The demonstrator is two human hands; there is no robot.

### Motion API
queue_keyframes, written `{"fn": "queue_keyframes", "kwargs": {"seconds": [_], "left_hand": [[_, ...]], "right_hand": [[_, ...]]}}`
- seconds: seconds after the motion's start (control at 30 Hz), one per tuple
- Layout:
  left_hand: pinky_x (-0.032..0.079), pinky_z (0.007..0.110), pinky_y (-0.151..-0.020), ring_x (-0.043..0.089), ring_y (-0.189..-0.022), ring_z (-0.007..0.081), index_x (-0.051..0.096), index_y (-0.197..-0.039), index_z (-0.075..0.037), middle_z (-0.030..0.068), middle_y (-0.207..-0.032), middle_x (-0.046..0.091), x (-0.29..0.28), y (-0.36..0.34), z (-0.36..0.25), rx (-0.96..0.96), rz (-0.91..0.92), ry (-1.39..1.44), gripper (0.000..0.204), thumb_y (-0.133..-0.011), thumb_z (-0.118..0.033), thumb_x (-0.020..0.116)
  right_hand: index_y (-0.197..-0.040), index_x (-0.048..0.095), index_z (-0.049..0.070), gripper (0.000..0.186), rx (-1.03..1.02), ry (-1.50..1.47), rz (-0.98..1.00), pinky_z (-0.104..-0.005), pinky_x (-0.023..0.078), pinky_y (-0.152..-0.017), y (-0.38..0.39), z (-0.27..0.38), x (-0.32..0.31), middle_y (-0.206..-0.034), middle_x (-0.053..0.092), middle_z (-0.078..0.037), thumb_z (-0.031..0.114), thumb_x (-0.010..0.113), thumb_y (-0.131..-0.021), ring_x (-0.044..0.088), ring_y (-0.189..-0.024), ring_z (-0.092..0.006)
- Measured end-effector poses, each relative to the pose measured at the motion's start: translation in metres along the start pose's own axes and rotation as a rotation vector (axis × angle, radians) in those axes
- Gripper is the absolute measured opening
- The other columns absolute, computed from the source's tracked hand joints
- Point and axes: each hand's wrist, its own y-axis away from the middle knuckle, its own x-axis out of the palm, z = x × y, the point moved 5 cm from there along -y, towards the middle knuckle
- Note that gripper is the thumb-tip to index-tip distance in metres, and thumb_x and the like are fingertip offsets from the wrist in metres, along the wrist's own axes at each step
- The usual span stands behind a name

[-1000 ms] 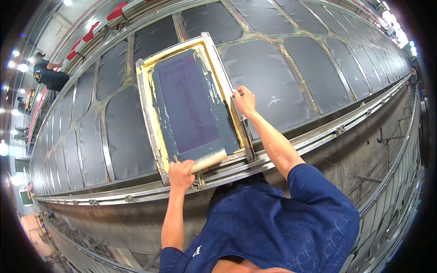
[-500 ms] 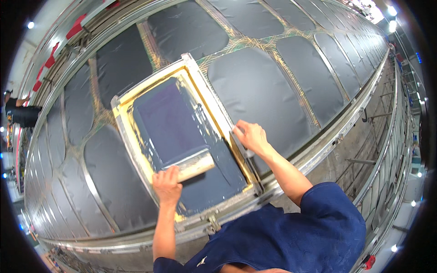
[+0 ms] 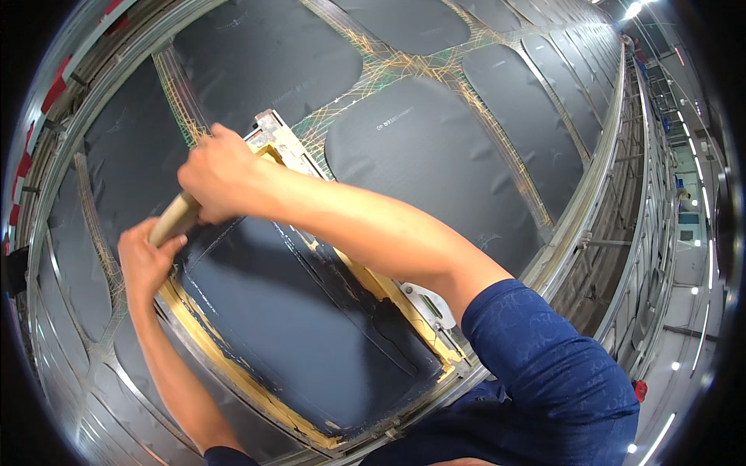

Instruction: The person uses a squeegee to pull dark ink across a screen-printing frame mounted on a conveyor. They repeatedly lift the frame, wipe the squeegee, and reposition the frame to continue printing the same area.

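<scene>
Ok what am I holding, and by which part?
A wooden bar: the left hand grips it toward its left end, the right hand farther right, with a bare stretch between.

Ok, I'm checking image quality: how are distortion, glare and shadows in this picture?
In the head view, the metal rail curves with fisheye distortion; a lamp glares at upper right; a soft shadow falls across the dark screen, toward its right side; the left hand and right hand are well lit.
</scene>
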Motion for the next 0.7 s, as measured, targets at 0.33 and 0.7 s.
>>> {"fn": "queue_keyframes", "kwargs": {"seconds": [0.33,0.7], "left_hand": [[0.051,0.038,-0.072,0.072,-0.076,0.0286,0.075,-0.101,-0.002,0.0176,-0.081,0.072,0.016,-0.034,0.011,-0.154,0.167,-0.051,0.038,-0.066,-0.012,0.087],[0.053,0.047,-0.084,0.072,-0.092,0.0359,0.077,-0.099,-0.011,0.0156,-0.090,0.075,0.051,0.131,-0.021,-0.024,0.132,-0.153,0.036,-0.071,-0.034,0.087]], "right_hand": [[-0.098,0.080,0.012,0.044,0.060,-0.096,0.216,-0.0419,0.060,-0.080,-0.033,-0.032,0.037,-0.093,0.077,-0.013,0.043,0.090,-0.068,0.075,-0.093,-0.0313],[-0.090,0.077,0.011,0.036,0.044,-0.013,0.266,-0.0463,0.058,-0.076,0.109,0.063,0.042,-0.083,0.074,-0.014,0.043,0.086,-0.075,0.073,-0.086,-0.0344]]}}
